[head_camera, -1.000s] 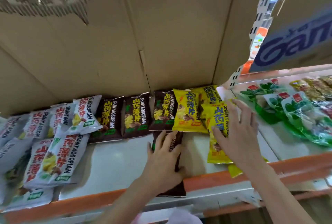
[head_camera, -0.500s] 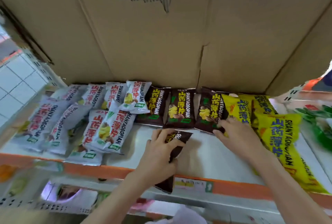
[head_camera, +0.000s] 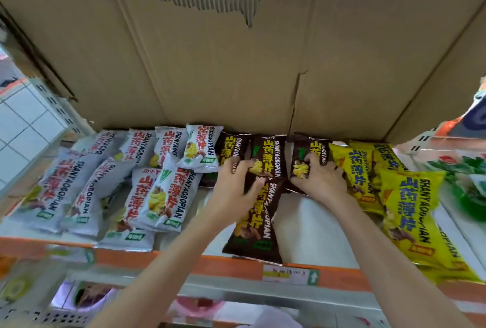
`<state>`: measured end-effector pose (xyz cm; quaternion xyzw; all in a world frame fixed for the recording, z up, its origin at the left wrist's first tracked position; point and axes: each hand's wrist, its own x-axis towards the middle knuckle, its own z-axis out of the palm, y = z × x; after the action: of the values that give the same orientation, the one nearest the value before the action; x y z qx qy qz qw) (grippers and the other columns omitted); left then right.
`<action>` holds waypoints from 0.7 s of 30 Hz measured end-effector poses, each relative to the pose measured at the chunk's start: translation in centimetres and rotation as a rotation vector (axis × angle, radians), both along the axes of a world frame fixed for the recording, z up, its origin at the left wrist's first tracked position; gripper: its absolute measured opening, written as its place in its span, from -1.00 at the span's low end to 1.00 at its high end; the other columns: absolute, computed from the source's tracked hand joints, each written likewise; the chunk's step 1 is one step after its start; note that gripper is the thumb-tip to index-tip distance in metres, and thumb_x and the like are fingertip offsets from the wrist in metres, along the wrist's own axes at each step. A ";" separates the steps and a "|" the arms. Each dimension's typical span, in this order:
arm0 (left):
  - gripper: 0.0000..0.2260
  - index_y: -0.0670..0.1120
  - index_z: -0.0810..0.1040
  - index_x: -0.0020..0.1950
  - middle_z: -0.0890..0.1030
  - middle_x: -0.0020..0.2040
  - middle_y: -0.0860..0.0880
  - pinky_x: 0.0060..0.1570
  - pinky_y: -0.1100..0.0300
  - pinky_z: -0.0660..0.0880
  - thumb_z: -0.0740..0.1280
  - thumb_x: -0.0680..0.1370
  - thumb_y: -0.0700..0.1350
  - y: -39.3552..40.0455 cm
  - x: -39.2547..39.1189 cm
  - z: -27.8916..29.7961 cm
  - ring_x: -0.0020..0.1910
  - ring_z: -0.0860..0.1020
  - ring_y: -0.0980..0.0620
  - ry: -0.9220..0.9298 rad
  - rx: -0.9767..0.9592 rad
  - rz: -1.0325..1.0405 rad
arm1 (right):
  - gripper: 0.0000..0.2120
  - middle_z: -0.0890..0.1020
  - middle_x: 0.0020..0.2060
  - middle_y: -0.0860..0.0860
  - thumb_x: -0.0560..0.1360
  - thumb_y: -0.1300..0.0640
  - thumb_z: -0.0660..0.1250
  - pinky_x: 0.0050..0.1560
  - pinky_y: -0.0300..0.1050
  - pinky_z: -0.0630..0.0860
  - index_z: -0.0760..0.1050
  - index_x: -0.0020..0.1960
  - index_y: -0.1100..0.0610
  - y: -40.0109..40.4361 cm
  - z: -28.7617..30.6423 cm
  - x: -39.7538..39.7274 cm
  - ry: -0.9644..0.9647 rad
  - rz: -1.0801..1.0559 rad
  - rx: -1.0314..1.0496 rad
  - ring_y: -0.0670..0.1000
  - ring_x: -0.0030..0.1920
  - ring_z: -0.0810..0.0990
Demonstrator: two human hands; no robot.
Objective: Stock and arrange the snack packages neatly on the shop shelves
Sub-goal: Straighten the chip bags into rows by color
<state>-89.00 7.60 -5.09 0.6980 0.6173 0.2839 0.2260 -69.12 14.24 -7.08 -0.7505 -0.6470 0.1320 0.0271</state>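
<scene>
On the white shelf (head_camera: 310, 225), snack packets lie in three colour groups against a big cardboard box (head_camera: 236, 64) that stands behind them. The white packets (head_camera: 157, 196) are piled loosely at the left, several overlapping and tilted. The brown packets (head_camera: 268, 156) sit in a short row at the back middle, and the yellow packets (head_camera: 405, 209) run from the back toward the front edge on the right.

The left hand (head_camera: 234, 185) has its fingers curled over the top end of a loose brown packet (head_camera: 256, 225), which lies lengthwise from the back row to the orange shelf lip (head_camera: 157, 262), its lower end reaching that lip. The fingertips of this hand also touch the brown packets in the row behind. The right hand (head_camera: 320, 177) grips the rightmost brown packet (head_camera: 302, 159) in the back row, fingers curled over its front and lower edge, just beside the nearest yellow packet. The two hands are close but not touching.

A price label (head_camera: 289, 273) sits on the shelf lip below the loose packet. Green packets (head_camera: 470, 183) lie on the neighbouring shelf at the far right, blurred
</scene>
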 end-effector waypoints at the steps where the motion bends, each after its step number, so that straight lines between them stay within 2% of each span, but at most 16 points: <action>1: -0.58 -0.04 0.33 0.38 0.23 0.42 -0.13 0.38 0.07 0.20 0.20 0.58 0.10 1.1 -0.2 -0.3 0.43 0.17 -0.08 0.048 -0.027 0.043 | -0.40 0.39 0.20 0.31 0.39 -0.24 0.30 0.14 0.07 0.33 0.20 0.28 0.02 0.3 0.0 0.2 0.022 -0.009 0.002 0.29 0.22 0.35; 3: -0.54 -0.03 0.31 0.42 0.14 0.49 -0.16 0.45 0.00 0.02 0.12 0.58 0.16 2.8 -0.5 -1.5 0.49 0.03 -0.11 0.236 -0.047 0.086 | -0.51 0.45 0.15 0.28 0.40 -0.16 0.32 0.11 0.04 0.33 0.25 0.19 0.04 0.7 0.1 0.6 0.088 -0.019 0.028 0.27 0.18 0.40; 5: -0.51 0.06 0.29 0.44 0.01 0.54 -0.12 0.45 0.00 -0.19 0.03 0.58 0.24 3.6 -0.3 -2.9 0.51 -0.12 -0.08 0.369 -0.032 0.090 | -0.61 0.52 0.08 0.20 0.41 -0.07 0.35 0.03 0.00 0.36 0.29 0.10 0.06 0.8 0.4 0.9 0.241 -0.051 0.065 0.22 0.10 0.47; 6: -0.50 0.09 0.29 0.44 -0.03 0.55 -0.10 0.43 0.01 -0.25 0.01 0.57 0.27 3.7 0.0 -3.5 0.51 -0.17 -0.06 0.366 -0.025 0.095 | -0.66 0.54 0.03 0.16 0.41 -0.02 0.37 -0.04 -0.02 0.38 0.30 0.06 0.07 0.7 0.6 1.1 0.380 -0.093 0.085 0.18 0.03 0.50; 9: -0.43 0.10 0.27 0.45 -0.08 0.55 -0.10 0.43 0.03 -0.27 -0.02 0.53 0.34 3.3 1.5 -4.6 0.51 -0.24 -0.03 0.264 -0.019 0.086 | -0.77 0.53 -0.06 0.10 0.42 0.13 0.39 -0.30 -0.17 0.43 0.37 0.00 0.07 -0.4 1.8 1.7 1.012 -0.284 0.098 0.00 -0.22 0.53; 10: -0.38 0.11 0.25 0.46 -0.09 0.55 -0.11 0.42 0.04 -0.28 -0.06 0.49 0.37 3.1 2.1 -4.6 0.50 -0.27 -0.03 0.239 -0.032 0.072 | -0.79 0.54 -0.07 0.08 0.42 0.16 0.38 -0.38 -0.21 0.41 0.38 -0.03 0.05 -1.1 2.5 1.8 1.170 -0.307 0.095 -0.05 -0.28 0.54; 12: -0.34 0.12 0.21 0.47 -0.07 0.55 -0.12 0.42 0.03 -0.31 -0.10 0.45 0.38 2.8 3.4 -4.4 0.49 -0.32 -0.03 0.202 -0.078 0.031 | -0.79 0.56 -0.10 0.05 0.37 0.15 0.39 -0.42 -0.26 0.42 0.39 -0.09 -0.02 -2.7 3.6 2.0 1.285 -0.262 0.109 -0.11 -0.32 0.56; 14: -0.39 0.11 0.20 0.47 -0.06 0.55 -0.12 0.43 0.04 -0.27 -0.02 0.50 0.36 2.7 4.4 -4.1 0.50 -0.29 -0.04 0.135 -0.135 -0.017 | -0.75 0.54 -0.07 -0.01 0.27 0.07 0.40 -0.27 -0.23 0.43 0.39 -0.13 -0.08 -5.0 4.5 2.0 1.215 -0.144 0.154 -0.12 -0.22 0.55; 16: -0.51 0.04 0.27 0.45 -0.01 0.53 -0.11 0.45 0.11 -0.11 0.11 0.57 0.22 2.4 4.7 -3.6 0.52 -0.12 -0.03 -0.057 -0.172 -0.035 | -0.72 0.49 -0.07 -0.09 0.27 0.00 0.43 -0.14 -0.25 0.38 0.36 -0.13 -0.14 -7.5 4.2 2.1 0.984 0.014 0.179 -0.18 -0.13 0.49; 19: -0.69 -0.07 0.44 0.31 0.24 0.39 -0.10 0.39 0.29 0.09 0.21 0.60 -0.03 1.3 3.9 -3.3 0.44 0.18 0.00 -0.210 -0.085 -0.016 | -0.69 0.37 -0.02 -0.13 0.39 -0.11 0.39 -0.11 -0.33 0.24 0.28 0.00 -0.20 -10.5 2.2 1.8 0.525 0.266 0.127 -0.20 -0.07 0.37; 21: -0.77 -0.07 0.51 0.22 0.35 0.23 -0.04 0.25 0.46 0.17 0.26 0.56 -0.16 0.0 3.2 -3.1 0.30 0.33 0.04 -0.229 0.002 0.007 | -0.63 0.30 -0.06 -0.13 0.40 -0.16 0.36 -0.14 -0.52 0.19 0.27 0.10 -0.16 -11.6 1.2 1.7 0.445 0.307 0.121 -0.25 -0.14 0.28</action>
<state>-85.78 7.63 -8.20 0.6589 0.5897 0.3634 0.2933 -67.47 2.65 -5.92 -0.5933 -0.7380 0.2572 0.1927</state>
